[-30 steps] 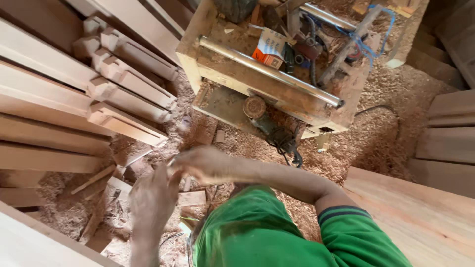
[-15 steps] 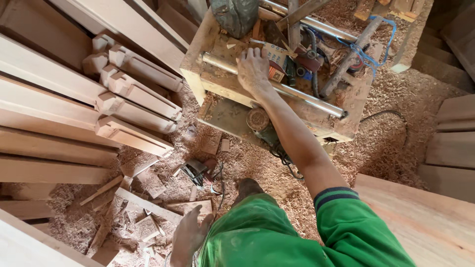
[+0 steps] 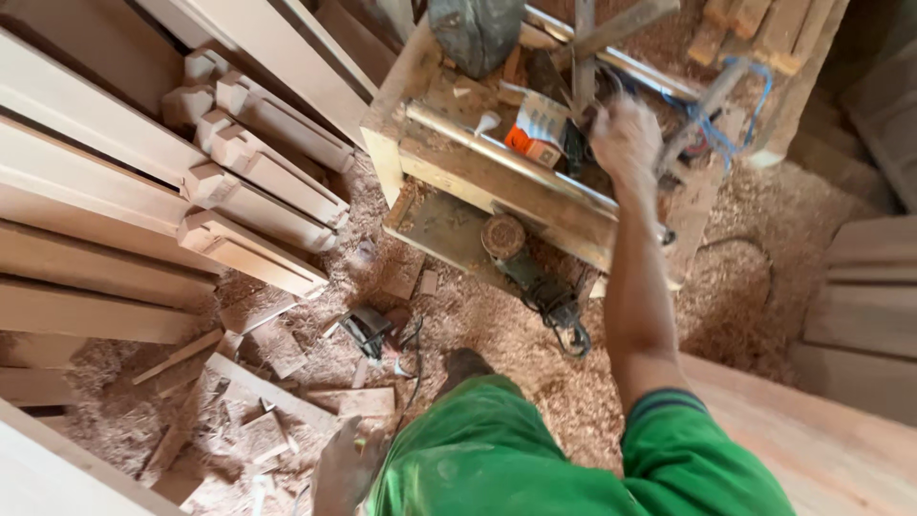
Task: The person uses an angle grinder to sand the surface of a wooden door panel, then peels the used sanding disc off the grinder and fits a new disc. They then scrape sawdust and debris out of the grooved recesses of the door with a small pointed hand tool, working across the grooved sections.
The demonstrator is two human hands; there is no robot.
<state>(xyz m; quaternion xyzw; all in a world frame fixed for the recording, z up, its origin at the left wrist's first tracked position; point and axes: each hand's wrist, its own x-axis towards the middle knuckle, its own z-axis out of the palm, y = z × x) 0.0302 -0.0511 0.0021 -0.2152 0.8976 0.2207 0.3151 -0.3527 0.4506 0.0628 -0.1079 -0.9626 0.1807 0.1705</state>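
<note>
My right hand (image 3: 626, 139) reaches out over a rough wooden work stand (image 3: 478, 167) with a metal rail along its top. Its fingers curl down among dark tools beside a small orange and white box (image 3: 537, 134); the hand is blurred, and what it grips, if anything, is hidden. My left hand (image 3: 342, 468) hangs low by my green shirt, with loose fingers that hold nothing, above wood offcuts (image 3: 277, 392) on the sawdust floor. An angle grinder (image 3: 521, 258) lies on the stand's lower shelf.
Long planks and stepped moulded timber pieces (image 3: 248, 191) are stacked at the left. A small dark power tool (image 3: 368, 330) with a cord lies on the sawdust. Blue cord (image 3: 731, 129) loops at the stand's right end. More boards (image 3: 864, 296) lie at the right.
My right hand has moved from the stand's front rail further right and deeper into the tools on top. My left hand has dropped lower at my side. The view has shifted closer.
</note>
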